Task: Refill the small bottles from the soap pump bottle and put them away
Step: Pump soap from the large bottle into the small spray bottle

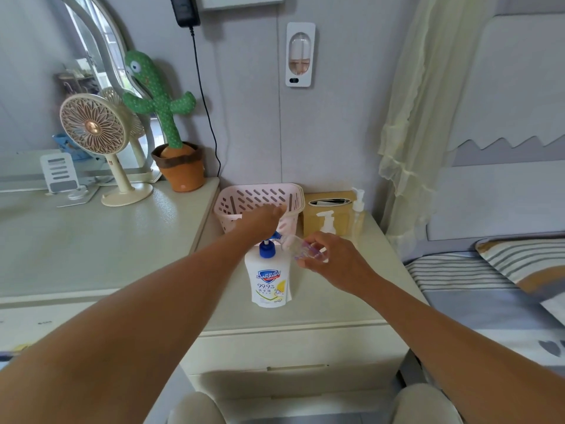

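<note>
Soap pump bottle (pixel 269 283) under pressing left hand (pixel 263 220); right hand (pixel 334 258) grips small bottle (pixel 301 247); basket (pixel 253 195) behind

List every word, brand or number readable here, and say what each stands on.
"Safeguard": blue shield logo on the soap pump bottle.
"99.9": under that logo on the same bottle; the small sign after it is likely a percent.
Small characters around both: too small to read.
Mark on the stem of the fan: too blurred to read.
Small bottle in the right hand: no text visible.
</note>
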`<state>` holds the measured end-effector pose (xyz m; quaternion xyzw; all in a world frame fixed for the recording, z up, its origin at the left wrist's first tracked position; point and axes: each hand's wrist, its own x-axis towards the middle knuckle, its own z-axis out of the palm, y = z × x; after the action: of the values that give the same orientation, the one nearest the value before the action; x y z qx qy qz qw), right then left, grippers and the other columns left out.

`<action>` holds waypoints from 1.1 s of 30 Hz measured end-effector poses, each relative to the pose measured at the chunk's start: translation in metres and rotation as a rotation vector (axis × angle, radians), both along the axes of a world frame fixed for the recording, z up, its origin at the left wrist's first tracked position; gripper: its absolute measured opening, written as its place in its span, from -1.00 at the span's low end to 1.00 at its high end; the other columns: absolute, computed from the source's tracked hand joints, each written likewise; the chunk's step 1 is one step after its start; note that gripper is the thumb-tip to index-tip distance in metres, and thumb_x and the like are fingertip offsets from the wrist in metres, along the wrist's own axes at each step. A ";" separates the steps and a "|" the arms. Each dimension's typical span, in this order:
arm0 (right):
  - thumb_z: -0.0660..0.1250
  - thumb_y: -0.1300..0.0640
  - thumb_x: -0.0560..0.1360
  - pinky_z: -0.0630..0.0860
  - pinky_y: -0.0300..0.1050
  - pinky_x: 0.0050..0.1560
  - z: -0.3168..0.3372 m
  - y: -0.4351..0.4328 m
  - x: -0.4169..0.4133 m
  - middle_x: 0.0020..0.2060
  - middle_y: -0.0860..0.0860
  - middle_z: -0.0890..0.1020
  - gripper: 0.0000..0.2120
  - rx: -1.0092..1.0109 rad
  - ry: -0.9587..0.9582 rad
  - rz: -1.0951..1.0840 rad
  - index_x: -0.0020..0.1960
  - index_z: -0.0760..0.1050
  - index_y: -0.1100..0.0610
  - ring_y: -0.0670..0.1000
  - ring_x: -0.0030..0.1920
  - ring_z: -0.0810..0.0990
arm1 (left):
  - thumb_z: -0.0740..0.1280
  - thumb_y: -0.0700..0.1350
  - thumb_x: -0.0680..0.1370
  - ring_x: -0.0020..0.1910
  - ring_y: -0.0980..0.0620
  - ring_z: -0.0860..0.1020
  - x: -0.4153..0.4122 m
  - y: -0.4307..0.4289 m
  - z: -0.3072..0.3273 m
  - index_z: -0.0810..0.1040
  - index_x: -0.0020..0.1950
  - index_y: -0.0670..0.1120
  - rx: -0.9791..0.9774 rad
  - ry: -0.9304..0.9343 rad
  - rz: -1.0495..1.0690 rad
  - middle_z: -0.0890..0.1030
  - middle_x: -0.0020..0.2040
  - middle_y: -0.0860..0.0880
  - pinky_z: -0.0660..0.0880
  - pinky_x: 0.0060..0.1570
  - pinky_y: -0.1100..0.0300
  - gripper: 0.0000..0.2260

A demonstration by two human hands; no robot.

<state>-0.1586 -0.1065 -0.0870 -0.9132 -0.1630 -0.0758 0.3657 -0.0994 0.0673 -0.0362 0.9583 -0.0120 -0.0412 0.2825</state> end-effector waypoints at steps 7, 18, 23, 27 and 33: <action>0.38 -0.08 0.46 0.55 -0.18 -0.04 -0.003 0.004 0.000 0.00 -0.05 0.56 -0.67 0.022 0.017 0.051 0.14 0.47 0.04 -0.07 -0.05 0.55 | -0.02 0.10 0.66 0.09 -0.19 0.56 0.003 0.004 -0.009 0.45 0.19 -0.19 0.085 0.014 0.008 0.52 0.01 -0.24 0.48 0.16 -0.07 -0.57; 0.30 -0.08 0.51 0.50 -0.12 -0.07 -0.019 0.003 -0.002 -0.04 -0.09 0.54 -0.72 0.023 0.076 0.088 0.15 0.41 0.00 -0.05 -0.05 0.53 | -0.04 -0.04 0.69 0.51 -0.16 0.07 -0.012 -0.001 -0.012 0.23 0.49 0.07 0.351 0.036 0.001 0.18 0.53 -0.05 -0.05 0.42 -0.24 -0.64; 0.29 -0.07 0.52 0.58 -0.05 -0.05 -0.009 0.004 -0.004 0.05 -0.06 0.55 -0.68 0.013 0.077 0.100 0.21 0.39 0.03 -0.04 0.03 0.54 | -0.01 0.00 0.68 0.42 -0.15 0.26 -0.011 0.000 -0.001 0.30 0.46 -0.04 0.355 0.042 -0.007 0.40 0.38 -0.13 0.08 0.43 -0.09 -0.63; 0.29 -0.10 0.51 0.59 -0.01 -0.08 -0.006 0.005 -0.005 0.05 -0.04 0.56 -0.67 -0.009 0.066 0.111 0.20 0.38 0.02 -0.04 -0.02 0.54 | 0.00 -0.08 0.68 0.33 -0.15 0.38 -0.005 0.005 -0.006 0.29 0.44 -0.05 0.360 0.030 -0.021 0.41 0.34 -0.18 0.17 0.41 -0.13 -0.66; 0.31 -0.13 0.47 0.59 0.09 -0.07 -0.011 0.004 -0.003 -0.02 -0.13 0.55 -0.73 0.002 0.078 0.105 0.11 0.38 -0.08 -0.08 -0.05 0.53 | 0.04 -0.02 0.67 0.43 -0.13 0.24 -0.013 0.007 -0.007 0.31 0.45 -0.01 0.413 0.056 -0.080 0.33 0.43 -0.08 0.05 0.43 -0.18 -0.65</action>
<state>-0.1612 -0.1024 -0.0980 -0.9053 -0.1964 -0.0211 0.3761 -0.1127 0.0738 -0.0427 0.9931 -0.0333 -0.0806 0.0786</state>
